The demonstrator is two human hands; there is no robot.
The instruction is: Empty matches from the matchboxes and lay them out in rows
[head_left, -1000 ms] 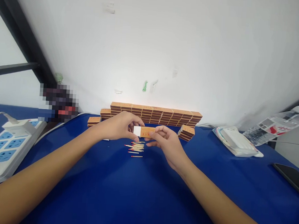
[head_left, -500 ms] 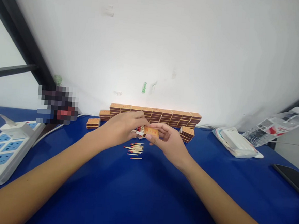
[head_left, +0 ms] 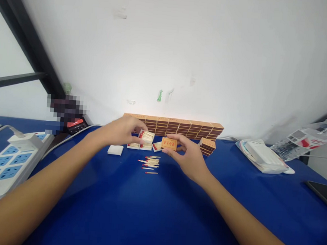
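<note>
Left hand [head_left: 127, 131] pinching filled match tray [head_left: 147, 136], beyond loose matches [head_left: 151, 162]; right hand [head_left: 188, 152] gripping orange matchbox sleeve [head_left: 169, 144], beyond and right of loose matches. Step looks like tray-sleeve separation; next move likely calls for keeping filled match tray level.

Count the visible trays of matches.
4: one tray in the left hand, two trays side by side below it, one tray partly behind the orange matchbox in the right hand. Others may be hidden.

white tray [head_left: 148, 140]: tilted, match-filled (red-tipped) | orange lettered sleeve [head_left: 169, 144]: held right of tray
</note>
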